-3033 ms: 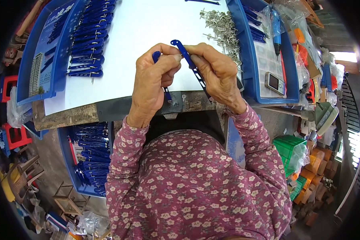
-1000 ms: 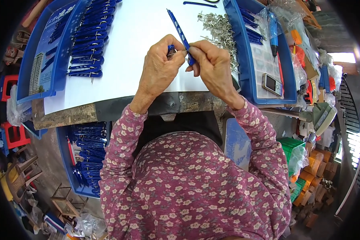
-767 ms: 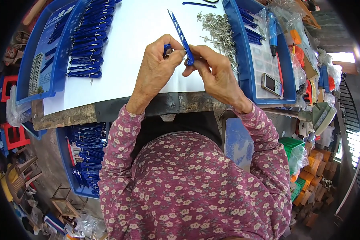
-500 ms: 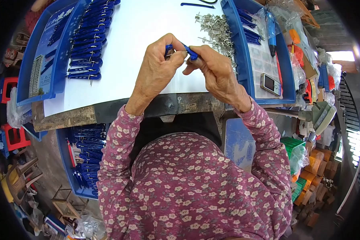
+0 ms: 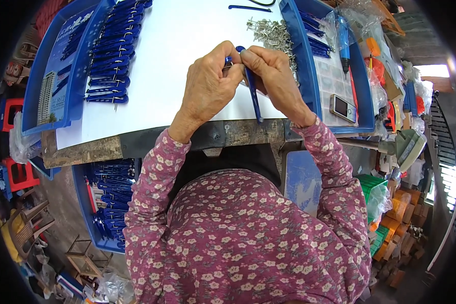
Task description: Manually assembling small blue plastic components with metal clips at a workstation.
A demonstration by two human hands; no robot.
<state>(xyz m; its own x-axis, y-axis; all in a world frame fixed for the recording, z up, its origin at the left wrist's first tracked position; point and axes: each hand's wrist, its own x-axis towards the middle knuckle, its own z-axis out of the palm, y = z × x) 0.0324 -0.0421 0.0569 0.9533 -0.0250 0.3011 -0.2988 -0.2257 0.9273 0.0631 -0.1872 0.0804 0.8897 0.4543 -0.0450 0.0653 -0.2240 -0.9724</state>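
Note:
Both hands meet over the white tabletop (image 5: 172, 45). My right hand (image 5: 271, 76) pinches a long thin blue plastic strip (image 5: 252, 93) that points down toward me past the table's front edge. My left hand (image 5: 207, 86) pinches the strip's upper end against the right fingers, where a small blue piece shows between the fingertips. A pile of small metal pins (image 5: 273, 35) lies just beyond my right hand.
A blue tray (image 5: 61, 66) at the left holds rows of finished blue strips (image 5: 109, 55). A blue tray (image 5: 334, 76) at the right holds more strips, a blue tool and a small phone (image 5: 343, 108). A lower blue bin (image 5: 104, 202) of strips sits under the table at the left.
The blue strip pointed away from me a second ago; it has been flipped and now points down toward me. Both hands stayed together over the tabletop.

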